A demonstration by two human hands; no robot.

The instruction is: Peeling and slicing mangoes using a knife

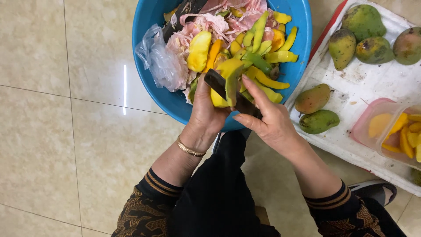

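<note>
1. The floor (66, 131) was laid with large glossy beige tiles, with thin dark grout lines between them.
2. A round blue plastic basin (151, 26) stood directly on the tiles at the top centre.
3. A flat white tray (368, 83) with a red edge lay on the floor just right of the basin, close against its side.
4. A shoe (377, 189) with a dark upper and pale sole rested on the tiles below the tray's lower edge.
5. A streak of light was reflected on the tiles left of the basin.

Left floor (52, 131) free; tray (351, 83) blocks right.
</note>
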